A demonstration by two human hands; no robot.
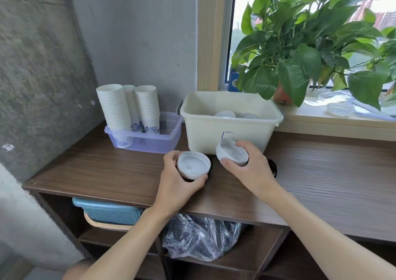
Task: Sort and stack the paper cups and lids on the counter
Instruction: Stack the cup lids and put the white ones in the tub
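Left hand clasps the level lid; right hand pinches the left-tilted lid.

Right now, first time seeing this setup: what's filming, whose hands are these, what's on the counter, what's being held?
There is no machine here. One wide-angle camera worn on a person's head looks down at their two bare hands. The left hand grips a flat lid that sits on something dark I can't identify, on the wooden counter. The right hand holds a tilted lid, possibly several nested. Behind them, paper cup stacks stand in a clear tray, beside a cream bin with more lids inside.
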